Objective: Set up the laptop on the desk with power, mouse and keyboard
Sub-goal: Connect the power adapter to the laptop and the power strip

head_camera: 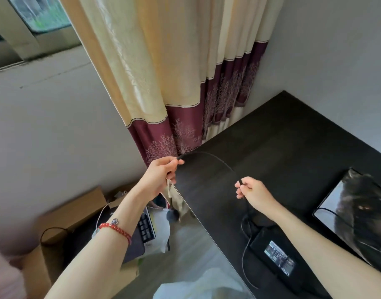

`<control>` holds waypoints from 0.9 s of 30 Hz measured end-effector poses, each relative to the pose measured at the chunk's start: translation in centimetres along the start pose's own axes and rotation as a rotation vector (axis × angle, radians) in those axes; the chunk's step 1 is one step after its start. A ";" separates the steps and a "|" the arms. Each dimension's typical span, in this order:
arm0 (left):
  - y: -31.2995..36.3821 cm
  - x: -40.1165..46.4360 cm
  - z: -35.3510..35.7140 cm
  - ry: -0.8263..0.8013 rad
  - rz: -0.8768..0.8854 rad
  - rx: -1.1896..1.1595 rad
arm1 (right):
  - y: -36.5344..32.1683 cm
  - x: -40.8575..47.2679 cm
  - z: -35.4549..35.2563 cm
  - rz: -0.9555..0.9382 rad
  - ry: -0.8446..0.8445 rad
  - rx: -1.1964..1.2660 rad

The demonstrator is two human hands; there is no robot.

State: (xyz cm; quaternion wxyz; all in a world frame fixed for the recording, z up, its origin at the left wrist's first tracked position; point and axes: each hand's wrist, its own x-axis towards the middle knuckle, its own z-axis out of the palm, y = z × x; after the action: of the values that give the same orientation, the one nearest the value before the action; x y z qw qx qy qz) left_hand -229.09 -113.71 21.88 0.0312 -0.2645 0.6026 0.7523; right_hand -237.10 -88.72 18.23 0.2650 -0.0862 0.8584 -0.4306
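Head view: thin black power cable (215, 159) held between both hands above dark table (293, 137).

Left hand (161, 175) pinching one end near maroon-bordered cream curtain (174, 83); right hand (253, 194) pinching cable further along, arc spanning between. Black rectangular power adapter (276, 253) lying flat on table, beside dark closed laptop (355, 214). Brown cardboard boxes (70, 212) on floor at left.
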 end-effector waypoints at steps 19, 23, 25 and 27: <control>-12.9 -6.6 24.4 -0.266 0.643 1.268 | 17.7 -22.7 -13.0 0.117 0.322 -0.548; -14.2 -9.4 28.1 -0.464 0.263 0.819 | 20.1 -24.9 -12.4 0.236 0.274 -0.653; -13.9 -10.8 30.4 -0.508 0.085 0.564 | 20.1 -26.0 -12.4 0.153 0.462 -0.727; -13.1 -11.7 32.4 -0.514 -0.036 0.324 | 19.4 -27.0 -12.4 -0.060 0.663 -0.636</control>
State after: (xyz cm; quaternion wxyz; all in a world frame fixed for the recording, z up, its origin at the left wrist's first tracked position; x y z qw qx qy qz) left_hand -225.96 -77.07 19.67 0.2378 -0.0676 0.6822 0.6881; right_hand -219.29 -58.01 19.39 -0.0763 -0.0457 0.9835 -0.1577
